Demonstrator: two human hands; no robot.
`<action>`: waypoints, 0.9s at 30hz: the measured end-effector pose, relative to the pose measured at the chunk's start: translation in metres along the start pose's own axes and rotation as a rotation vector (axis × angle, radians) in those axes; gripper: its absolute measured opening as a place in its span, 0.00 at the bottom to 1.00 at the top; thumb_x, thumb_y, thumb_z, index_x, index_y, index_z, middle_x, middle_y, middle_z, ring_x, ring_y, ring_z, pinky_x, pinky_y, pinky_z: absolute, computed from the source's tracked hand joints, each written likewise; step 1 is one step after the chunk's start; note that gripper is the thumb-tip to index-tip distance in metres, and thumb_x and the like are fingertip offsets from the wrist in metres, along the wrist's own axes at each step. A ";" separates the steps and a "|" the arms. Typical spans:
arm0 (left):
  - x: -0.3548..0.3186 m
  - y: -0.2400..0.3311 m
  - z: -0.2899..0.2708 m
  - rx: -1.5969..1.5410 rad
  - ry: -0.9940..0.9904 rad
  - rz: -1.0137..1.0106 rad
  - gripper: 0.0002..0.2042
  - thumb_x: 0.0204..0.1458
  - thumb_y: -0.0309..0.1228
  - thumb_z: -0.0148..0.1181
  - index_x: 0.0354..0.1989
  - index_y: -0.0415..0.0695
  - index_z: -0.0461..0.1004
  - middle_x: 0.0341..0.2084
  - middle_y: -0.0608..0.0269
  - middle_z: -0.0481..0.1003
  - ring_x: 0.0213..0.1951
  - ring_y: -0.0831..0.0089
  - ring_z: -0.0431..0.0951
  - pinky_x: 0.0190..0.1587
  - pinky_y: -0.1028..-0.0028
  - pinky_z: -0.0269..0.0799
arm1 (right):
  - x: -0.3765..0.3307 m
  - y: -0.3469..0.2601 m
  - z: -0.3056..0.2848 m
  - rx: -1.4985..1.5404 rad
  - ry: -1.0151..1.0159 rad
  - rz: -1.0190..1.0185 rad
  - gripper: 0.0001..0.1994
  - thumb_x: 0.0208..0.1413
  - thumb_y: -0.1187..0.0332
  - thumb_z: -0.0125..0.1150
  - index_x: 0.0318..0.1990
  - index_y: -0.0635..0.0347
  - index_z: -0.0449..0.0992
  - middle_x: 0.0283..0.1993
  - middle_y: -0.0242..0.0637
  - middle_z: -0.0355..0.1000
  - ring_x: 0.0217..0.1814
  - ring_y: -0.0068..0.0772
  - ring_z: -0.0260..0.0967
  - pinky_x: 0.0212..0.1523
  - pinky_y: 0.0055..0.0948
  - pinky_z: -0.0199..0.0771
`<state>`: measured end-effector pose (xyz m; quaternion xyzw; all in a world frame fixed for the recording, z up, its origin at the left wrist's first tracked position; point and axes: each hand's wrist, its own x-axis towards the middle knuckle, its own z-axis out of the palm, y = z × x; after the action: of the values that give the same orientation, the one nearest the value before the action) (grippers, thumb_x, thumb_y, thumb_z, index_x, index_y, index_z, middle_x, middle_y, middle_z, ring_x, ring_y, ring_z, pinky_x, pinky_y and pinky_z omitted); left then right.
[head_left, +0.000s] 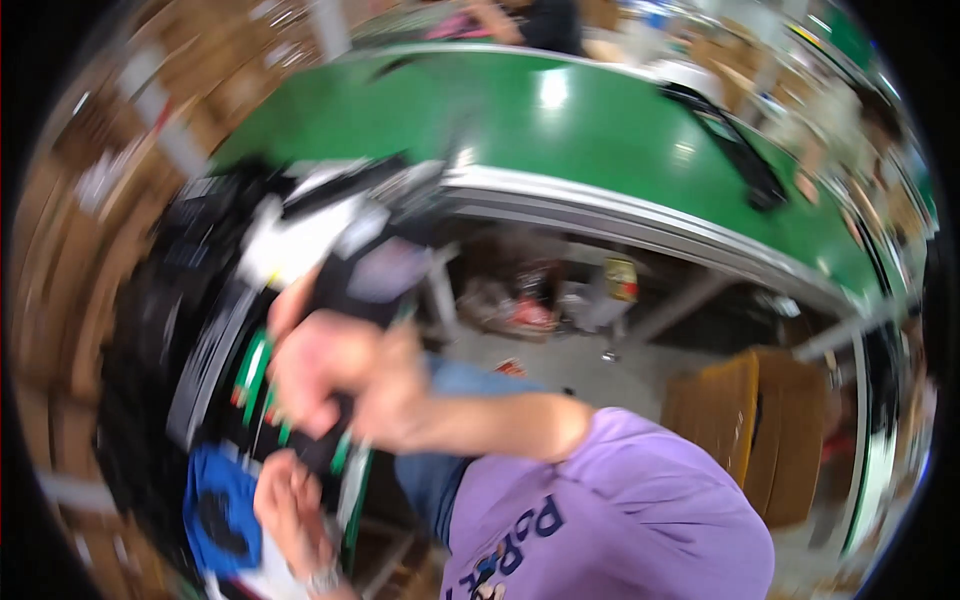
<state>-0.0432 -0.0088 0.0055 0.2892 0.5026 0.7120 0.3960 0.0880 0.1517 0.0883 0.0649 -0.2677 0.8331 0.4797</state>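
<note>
My right hand (345, 375), smeared by motion, is closed around a dark, blurred object (350, 285) with a pale patch (388, 268) on it. Its exact kind cannot be made out. Below it, my left hand (290, 500) is turned up with its fingers curled in; whatever they may hold is hidden. Next to the left hand lies a blue cloth-like piece (222, 510) with a dark mark. Long black and silver pieces with green strips (252, 375) lie beneath my hands.
A green conveyor belt (560, 125) crosses the far side, with a long black item (730, 145) on it. Black goods (150, 340) are heaped at the left, by stacked cartons (60, 300). A cardboard box (745, 430) stands at the right. People work across the belt.
</note>
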 end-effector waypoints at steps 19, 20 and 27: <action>0.002 0.021 -0.018 -0.126 0.300 0.004 0.10 0.62 0.30 0.43 0.43 0.35 0.64 0.36 0.47 0.75 0.35 0.63 0.79 0.37 0.74 0.76 | 0.027 0.037 -0.016 -0.485 -0.526 0.334 0.22 0.48 0.58 0.64 0.40 0.61 0.61 0.19 0.31 0.62 0.15 0.24 0.60 0.19 0.25 0.60; 0.004 0.019 -0.016 -0.127 0.297 -0.005 0.10 0.62 0.30 0.43 0.43 0.35 0.64 0.37 0.47 0.74 0.37 0.63 0.79 0.40 0.73 0.75 | 0.027 0.038 -0.016 -0.481 -0.550 0.344 0.22 0.48 0.59 0.64 0.41 0.61 0.61 0.19 0.31 0.62 0.16 0.25 0.61 0.19 0.25 0.60; 0.006 0.011 -0.013 -0.175 0.256 -0.040 0.10 0.62 0.28 0.41 0.45 0.34 0.63 0.41 0.46 0.73 0.45 0.61 0.77 0.47 0.72 0.72 | 0.026 0.039 -0.011 -0.517 -0.502 0.361 0.22 0.48 0.59 0.65 0.41 0.62 0.60 0.20 0.32 0.62 0.16 0.25 0.61 0.19 0.24 0.60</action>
<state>-0.0599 -0.0116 0.0116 0.1505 0.4908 0.7760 0.3664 0.0432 0.1618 0.0732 0.0955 -0.5844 0.7675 0.2457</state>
